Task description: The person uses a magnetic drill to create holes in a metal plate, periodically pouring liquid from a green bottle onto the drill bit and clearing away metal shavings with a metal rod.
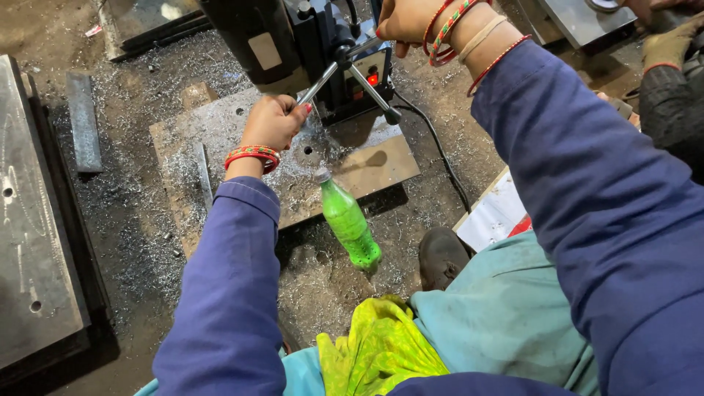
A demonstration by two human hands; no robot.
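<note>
Magnetic drill press (pixel 308 44) stands at top centre of the frame, dark body with a red lit switch, base set on a steel plate (pixel 367 165) strewn with metal shavings. Feed handle (pixel 345 70), three chrome spokes with black knobs, juts from its side.

Left hand (pixel 275 121) wraps closed around the lower-left spoke, fingers curled over it; red and green bangles at the wrist, blue sleeve behind. Right hand (pixel 403 20) at top centre, fingers folded down over the upper part of the handle hub or the machine top; cannot tell which it grips. Bangles and red thread on that wrist too.

Green plastic bottle (pixel 348 220) stands tilted at mid-frame, on the plate's near edge, just below the left hand. Drilled holes show in the plate beside the machine. Black power cable (pixel 440 154) runs right and down from the drill. Yellow-green gloves (pixel 381 348) lie on the lap, bottom centre. Dark shoe (pixel 440 257) right of the bottle. Heavy steel slab (pixel 33 220) at left edge. Another person's gloved hand (pixel 671 44) at upper right corner.
</note>
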